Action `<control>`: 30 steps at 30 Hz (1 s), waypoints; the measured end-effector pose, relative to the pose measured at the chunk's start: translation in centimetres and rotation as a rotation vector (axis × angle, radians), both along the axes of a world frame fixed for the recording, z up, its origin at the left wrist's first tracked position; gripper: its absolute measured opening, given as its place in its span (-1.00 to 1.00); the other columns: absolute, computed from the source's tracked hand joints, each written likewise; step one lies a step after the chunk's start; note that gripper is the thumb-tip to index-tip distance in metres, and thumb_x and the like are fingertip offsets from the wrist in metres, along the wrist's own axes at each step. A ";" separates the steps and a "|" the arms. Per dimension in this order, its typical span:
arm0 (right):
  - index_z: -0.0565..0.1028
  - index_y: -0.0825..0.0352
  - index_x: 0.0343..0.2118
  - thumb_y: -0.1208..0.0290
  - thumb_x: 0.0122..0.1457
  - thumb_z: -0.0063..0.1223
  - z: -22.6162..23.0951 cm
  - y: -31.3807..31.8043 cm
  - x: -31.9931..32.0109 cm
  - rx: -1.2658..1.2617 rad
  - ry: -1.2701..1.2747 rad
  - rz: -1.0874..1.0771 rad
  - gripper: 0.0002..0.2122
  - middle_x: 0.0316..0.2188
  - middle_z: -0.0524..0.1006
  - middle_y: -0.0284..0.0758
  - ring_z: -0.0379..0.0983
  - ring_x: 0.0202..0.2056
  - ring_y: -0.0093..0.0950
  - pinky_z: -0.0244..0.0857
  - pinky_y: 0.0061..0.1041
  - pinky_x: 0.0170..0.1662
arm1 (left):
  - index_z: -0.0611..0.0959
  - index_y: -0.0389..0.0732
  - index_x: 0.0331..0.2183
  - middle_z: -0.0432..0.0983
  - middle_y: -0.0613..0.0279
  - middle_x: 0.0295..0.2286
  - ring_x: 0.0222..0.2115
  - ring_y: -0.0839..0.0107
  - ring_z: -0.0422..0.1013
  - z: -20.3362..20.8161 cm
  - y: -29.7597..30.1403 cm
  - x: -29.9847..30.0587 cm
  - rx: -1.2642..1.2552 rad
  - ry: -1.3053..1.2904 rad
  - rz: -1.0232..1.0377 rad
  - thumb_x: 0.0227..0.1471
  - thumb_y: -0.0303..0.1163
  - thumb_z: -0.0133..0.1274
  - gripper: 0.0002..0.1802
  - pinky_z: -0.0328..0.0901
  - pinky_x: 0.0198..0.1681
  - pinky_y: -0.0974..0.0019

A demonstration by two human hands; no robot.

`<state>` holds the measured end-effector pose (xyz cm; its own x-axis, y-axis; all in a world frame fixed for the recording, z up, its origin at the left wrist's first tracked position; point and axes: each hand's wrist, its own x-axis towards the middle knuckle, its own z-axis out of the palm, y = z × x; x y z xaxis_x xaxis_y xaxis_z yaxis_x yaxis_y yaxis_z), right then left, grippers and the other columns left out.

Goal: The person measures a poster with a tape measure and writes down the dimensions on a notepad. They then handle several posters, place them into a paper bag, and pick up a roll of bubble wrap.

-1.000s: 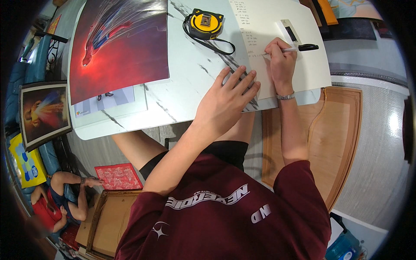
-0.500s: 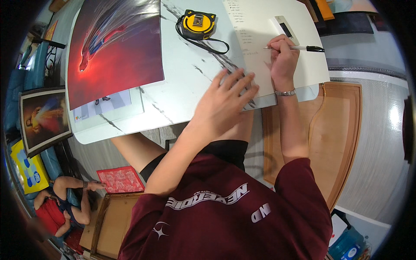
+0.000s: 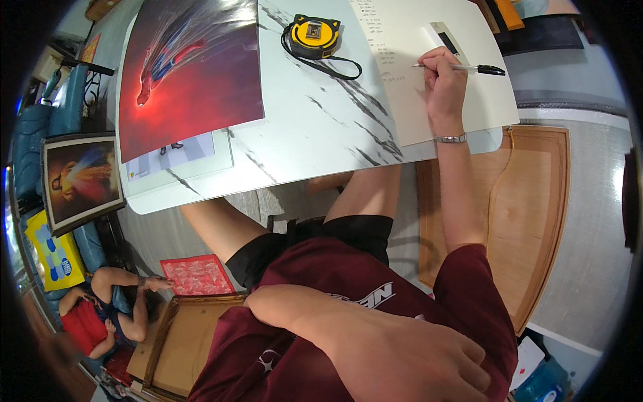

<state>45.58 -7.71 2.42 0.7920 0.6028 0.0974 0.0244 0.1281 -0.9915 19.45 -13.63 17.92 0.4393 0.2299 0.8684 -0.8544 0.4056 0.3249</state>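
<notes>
My right hand (image 3: 445, 90) is closed round a pen (image 3: 479, 68) with a black end, its tip on a large cream paper sheet (image 3: 482, 110). Small handwritten lines run down the sheet's left side. A white device with a dark window (image 3: 447, 39) lies just beyond that hand. My left hand (image 3: 415, 358) is off the table, in front of my maroon shirt (image 3: 295, 268). Its back shows and its fingers are curled, with the fingertips hidden. On the tabletop lie a yellow and black tape measure (image 3: 313, 37) with a black strap and a red poster (image 3: 194, 100).
The white marbled table (image 3: 295, 120) has rounded corners. Under the poster's near edge lies another print (image 3: 171, 157). Left of the table stand a framed picture (image 3: 84, 179) and blue seats (image 3: 33, 130). A person in red (image 3: 84, 325) sits at lower left, beside an empty-looking wooden frame (image 3: 184, 342).
My left hand has swung from over the table's near edge down to my chest, its spread fingers now curled. The right hand keeps the pen on the sheet. The view has shifted slightly.
</notes>
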 end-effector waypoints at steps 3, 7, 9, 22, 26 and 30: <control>0.50 0.40 -0.60 0.57 0.05 -0.01 -0.5 0.0 0.2 -0.015 -0.091 0.040 -0.87 -0.70 0.32 -0.53 0.05 -0.62 -0.75 -0.13 -0.68 -0.56 | 0.49 -0.14 -0.44 0.36 0.27 -0.51 -0.49 0.28 0.38 -0.1 -1.6 0.3 -0.038 0.041 0.073 0.11 -0.31 0.05 -0.84 0.22 -0.47 0.23; 0.52 0.37 -0.48 0.55 0.12 0.00 -0.7 0.5 0.4 -0.097 -0.173 0.093 -0.91 -0.66 0.36 -0.52 0.13 -0.62 -0.76 -0.03 -0.72 -0.56 | 0.58 -0.13 -0.35 0.44 0.30 -0.43 -0.43 0.29 0.40 0.6 -0.5 -0.4 0.153 0.006 -0.011 0.13 -0.27 0.02 -0.85 0.27 -0.37 0.19; 0.52 0.37 -0.44 0.54 0.14 0.01 0.1 0.8 -0.3 -0.189 -0.172 0.110 -0.93 -0.66 0.37 -0.51 0.16 -0.62 -0.75 0.01 -0.71 -0.55 | 0.61 -0.15 -0.35 0.44 0.23 -0.43 -0.39 0.21 0.41 -0.2 0.3 -1.2 0.358 0.032 -0.068 0.04 -0.28 0.05 -0.83 0.29 -0.29 0.14; 0.44 0.41 -0.63 0.57 0.03 -0.08 0.3 -0.4 -1.6 -0.217 -0.166 0.246 -0.86 -0.70 0.33 -0.54 0.12 -0.58 -0.74 -0.02 -0.65 -0.51 | 0.46 -0.11 0.12 0.33 0.21 0.17 0.23 0.19 0.20 -15.9 9.1 3.6 1.412 0.858 1.217 -0.18 -0.22 0.28 -0.24 0.09 0.29 0.04; 0.44 0.42 -0.65 0.56 0.03 -0.09 -0.4 -0.2 -2.0 -0.184 -0.252 0.224 -0.84 -0.70 0.36 -0.52 0.15 -0.58 -0.74 0.00 -0.65 -0.50 | 0.46 -0.13 0.12 0.33 0.20 0.17 0.22 0.22 0.22 -16.2 9.2 3.8 1.356 0.890 1.190 -0.01 -0.41 0.06 -0.41 0.11 0.28 0.05; 0.44 0.44 -0.65 0.56 0.03 -0.10 -0.6 0.2 -2.0 -0.212 -0.282 0.201 -0.83 -0.70 0.40 -0.48 0.19 -0.58 -0.73 0.05 -0.65 -0.50 | 0.47 -0.13 0.12 0.33 0.19 0.17 0.21 0.23 0.23 -15.8 9.1 3.8 1.328 0.905 1.173 0.02 -0.45 -0.02 -0.45 0.12 0.27 0.06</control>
<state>43.62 -7.51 1.83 0.6162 0.7731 0.1504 0.2943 -0.0488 -0.9545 23.23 -4.54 2.12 0.9126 0.1954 0.3591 0.0811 -0.9474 0.3095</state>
